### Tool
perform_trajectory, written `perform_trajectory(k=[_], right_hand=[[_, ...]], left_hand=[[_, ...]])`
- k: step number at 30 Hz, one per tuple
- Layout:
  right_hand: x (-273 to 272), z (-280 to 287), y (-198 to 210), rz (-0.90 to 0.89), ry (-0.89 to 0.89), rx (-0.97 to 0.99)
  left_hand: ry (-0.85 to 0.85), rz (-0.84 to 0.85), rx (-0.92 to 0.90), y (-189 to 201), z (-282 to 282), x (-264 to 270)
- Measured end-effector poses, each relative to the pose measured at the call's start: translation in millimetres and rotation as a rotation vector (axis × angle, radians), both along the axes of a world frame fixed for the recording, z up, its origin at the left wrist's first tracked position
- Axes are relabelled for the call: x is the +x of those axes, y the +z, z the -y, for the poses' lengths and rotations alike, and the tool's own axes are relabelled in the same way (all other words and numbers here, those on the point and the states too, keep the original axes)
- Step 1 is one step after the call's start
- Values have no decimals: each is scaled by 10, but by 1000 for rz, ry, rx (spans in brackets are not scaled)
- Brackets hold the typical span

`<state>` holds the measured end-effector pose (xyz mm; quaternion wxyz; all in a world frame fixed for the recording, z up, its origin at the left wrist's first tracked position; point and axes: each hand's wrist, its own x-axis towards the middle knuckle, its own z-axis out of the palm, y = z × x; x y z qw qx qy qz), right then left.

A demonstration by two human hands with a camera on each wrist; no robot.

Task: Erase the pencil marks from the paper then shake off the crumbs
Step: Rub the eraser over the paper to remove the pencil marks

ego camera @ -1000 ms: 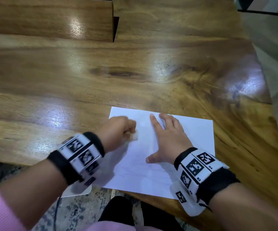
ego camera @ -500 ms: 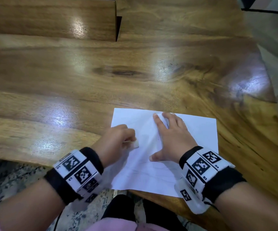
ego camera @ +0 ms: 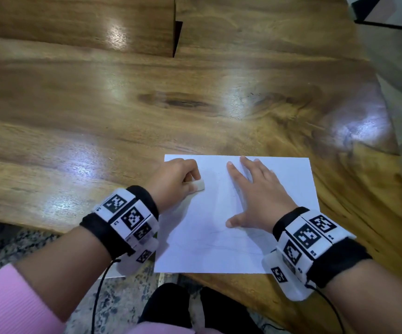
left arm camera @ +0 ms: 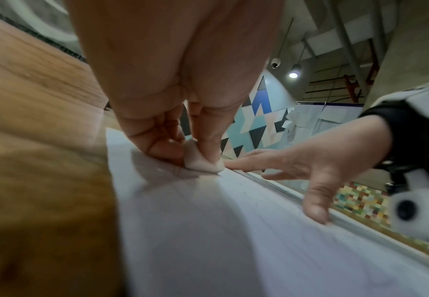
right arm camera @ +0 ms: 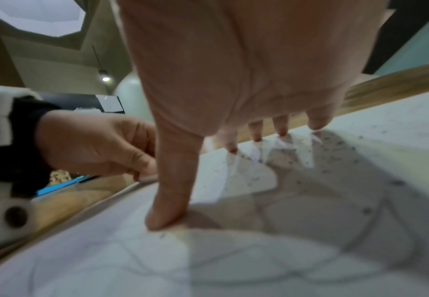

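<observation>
Head view: a white paper lies flat at the tabletop's near edge, its long axis running 9 to 3 o'clock. The left hand pinches a small white eraser with curled fingers on the sheet's 9 o'clock side; the right hand lies flat, fingers spread toward 12 o'clock.

Left wrist view: the eraser touches the paper, clamped between thumb and fingers.

Right wrist view: the spread fingers press the paper, which is dotted with grey crumbs.
</observation>
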<state>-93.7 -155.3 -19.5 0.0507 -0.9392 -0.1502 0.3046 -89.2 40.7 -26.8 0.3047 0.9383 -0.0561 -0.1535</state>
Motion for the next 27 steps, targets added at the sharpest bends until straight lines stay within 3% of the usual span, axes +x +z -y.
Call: perform_trajectory(k=[8,13,19,22,27], right_hand=[[147,82,101,-37,-4,3],[265,107,129,-35,68,7],[196,79,143,-47,9,101],[194,89,109,-32,-58,78],[253,122,68,-48,-91,49]], left_hand=[[95,-120,-117,-6,74,-447],[124,-276,-300,0,220,-711],[186,-276,-398,-2,138,-501],[135,-156,-283,61,137,-185],[-97,-16,-34,79,447,160]])
